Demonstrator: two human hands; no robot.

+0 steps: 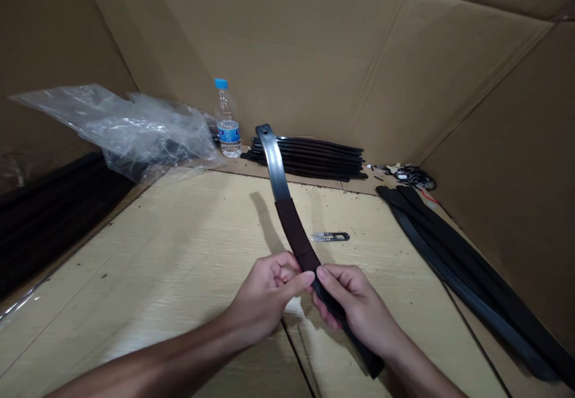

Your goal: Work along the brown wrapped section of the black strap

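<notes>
The curved strip [295, 230] slants past the left side of the thread snips [330, 237], from well beyond them to the near side of them. Its 2 holding points are both on the near side of the snips, at the lower edge of the dark brown fabric cover [291, 224]. From there the cover and the glossy upper section [276, 170], with a hole near its tip, stick out past the grip, above the pale tabletop [179, 236], while the black lower end [371, 362] runs on beneath the right hand [363, 305], farther still from the snips.

The left hand [267, 296] comes in from the near left of the snips, fingers curled at the strip's left edge, thumb laid sideways with its tip on the strip. The right hand sits directly on the near side of the snips, thumb pointing up and leftward along the strip, fingers wrapped underneath. Both hands are closed on the strip, and the 2 thumb tips nearly meet.

Beyond the snips lies a stack of dark strips [309, 161]; beyond and left of them stands a bottle [229, 131]; to their right stretches a black bundle [449, 260]
</notes>
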